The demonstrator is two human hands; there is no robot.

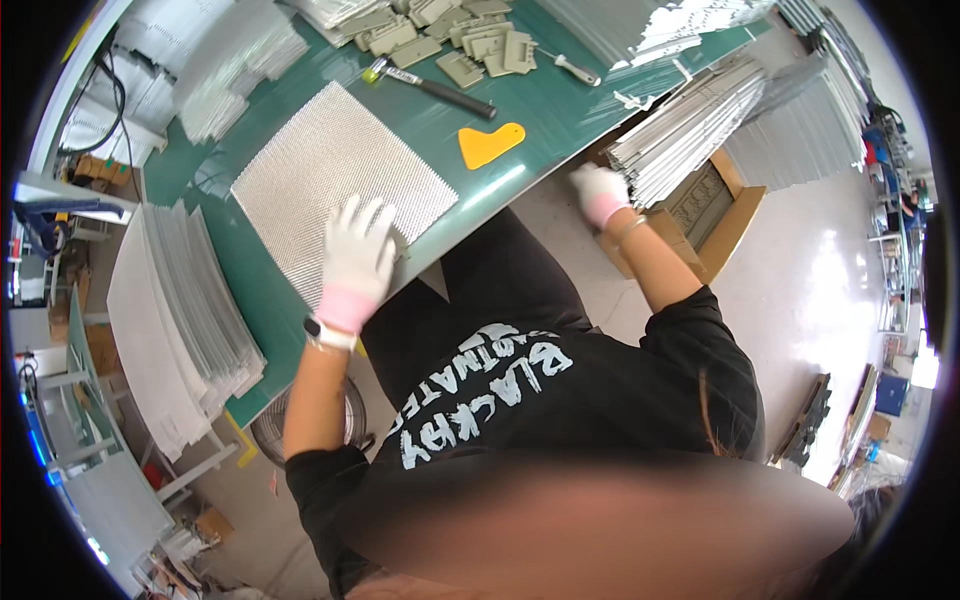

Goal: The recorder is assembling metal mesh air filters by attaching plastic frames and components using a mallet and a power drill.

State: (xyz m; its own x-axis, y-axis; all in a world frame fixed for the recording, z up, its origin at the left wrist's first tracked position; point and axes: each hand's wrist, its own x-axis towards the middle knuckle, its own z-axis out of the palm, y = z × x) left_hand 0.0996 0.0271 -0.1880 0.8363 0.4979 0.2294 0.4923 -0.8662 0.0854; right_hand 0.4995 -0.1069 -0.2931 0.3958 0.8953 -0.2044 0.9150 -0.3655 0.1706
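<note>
A square sheet of silvery, fine-celled mesh [340, 170] lies flat on the green table [520, 95]. My left hand [358, 252], in a white glove with a pink cuff, rests on its near edge with the fingers stretched out. Off the table's front edge, my right hand [601, 194], gloved alike, is closed beside the ends of a bundle of long metal strips [685, 135]. Whatever its curled fingers may hold is hidden. A yellow plastic scraper [488, 145] and a hammer [430, 87] with a dark handle lie beyond the mesh.
Many beige plates [480, 45] are piled at the table's far side, near a screwdriver [572, 68]. Stacked thin sheets [185, 310] stand along the left. An open cardboard box [735, 215] with patterned pieces sits at the right. A floor fan [355, 415] stands below the table.
</note>
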